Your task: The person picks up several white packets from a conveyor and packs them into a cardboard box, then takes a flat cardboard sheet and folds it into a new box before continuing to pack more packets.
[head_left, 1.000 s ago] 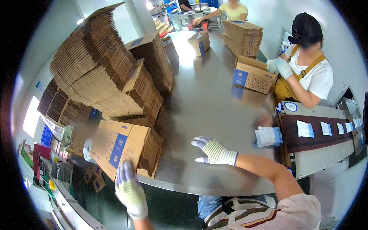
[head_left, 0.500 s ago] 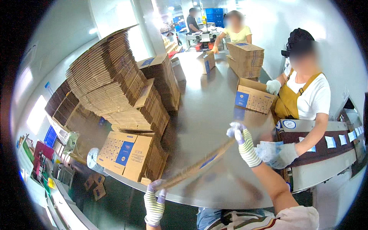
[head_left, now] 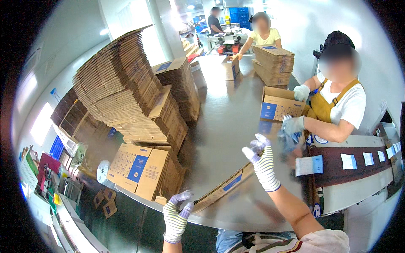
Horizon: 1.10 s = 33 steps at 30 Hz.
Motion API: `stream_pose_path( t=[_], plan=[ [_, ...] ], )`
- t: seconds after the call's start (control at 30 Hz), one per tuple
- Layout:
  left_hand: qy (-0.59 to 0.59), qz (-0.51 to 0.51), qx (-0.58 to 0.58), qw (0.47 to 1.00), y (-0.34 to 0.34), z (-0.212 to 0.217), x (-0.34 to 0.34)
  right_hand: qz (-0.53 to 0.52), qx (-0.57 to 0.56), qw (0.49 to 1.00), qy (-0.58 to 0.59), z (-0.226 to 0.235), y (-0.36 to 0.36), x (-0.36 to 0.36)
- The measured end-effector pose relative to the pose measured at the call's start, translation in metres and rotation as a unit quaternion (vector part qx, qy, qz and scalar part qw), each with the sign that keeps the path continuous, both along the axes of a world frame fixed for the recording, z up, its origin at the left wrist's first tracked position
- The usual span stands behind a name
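So the person in the striped gloves has a brown carton (head_left: 228, 185) with a blue panel up on its edge, right at the near rim of the metal table (head_left: 221, 122), between both hands. Left hand (head_left: 175, 217) is by the near end, fingers bent but a gap showing to the thumb. Right hand (head_left: 265, 165) is loose too, fingers spread, by the far end; can't tell if either's actually touching cardboard. Pile of folded cartons (head_left: 143, 170) sits off to the left. Across on the right, a co-worker (head_left: 337, 99) has a gloved hand on an open box (head_left: 280, 105), near the belt (head_left: 329, 173) of pale packets (head_left: 310, 165).
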<state>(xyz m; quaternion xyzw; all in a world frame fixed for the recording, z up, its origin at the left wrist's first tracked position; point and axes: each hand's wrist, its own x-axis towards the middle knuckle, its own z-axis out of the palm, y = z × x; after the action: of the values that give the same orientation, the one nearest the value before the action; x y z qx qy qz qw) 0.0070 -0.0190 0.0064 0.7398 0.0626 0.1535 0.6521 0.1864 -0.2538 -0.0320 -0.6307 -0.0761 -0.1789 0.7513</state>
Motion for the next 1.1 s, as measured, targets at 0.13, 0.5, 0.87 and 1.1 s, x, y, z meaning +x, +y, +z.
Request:
stream_pose_path(
  t=[0.13, 0.5, 0.87, 1.1],
  plan=[
    [-0.011, 0.125, -0.032, 0.992, 0.013, -0.002, -0.003, 0.156, -0.096, 0.983, -0.033, 0.009, 0.004, -0.009],
    [0.026, -0.058, 0.575, 0.815, 0.001, -0.003, 0.004, 0.377, -0.130, 0.900, 0.177, -0.027, 0.018, -0.003],
    [0.085, -0.146, 0.650, 0.741, 0.018, -0.033, 0.076, 0.379, -0.015, 0.898, 0.224, -0.075, 0.008, 0.005],
    [-0.076, -0.075, 0.666, 0.738, -0.022, -0.033, 0.061, 0.310, -0.012, 0.922, 0.231, -0.086, -0.004, 0.000]
  ],
)
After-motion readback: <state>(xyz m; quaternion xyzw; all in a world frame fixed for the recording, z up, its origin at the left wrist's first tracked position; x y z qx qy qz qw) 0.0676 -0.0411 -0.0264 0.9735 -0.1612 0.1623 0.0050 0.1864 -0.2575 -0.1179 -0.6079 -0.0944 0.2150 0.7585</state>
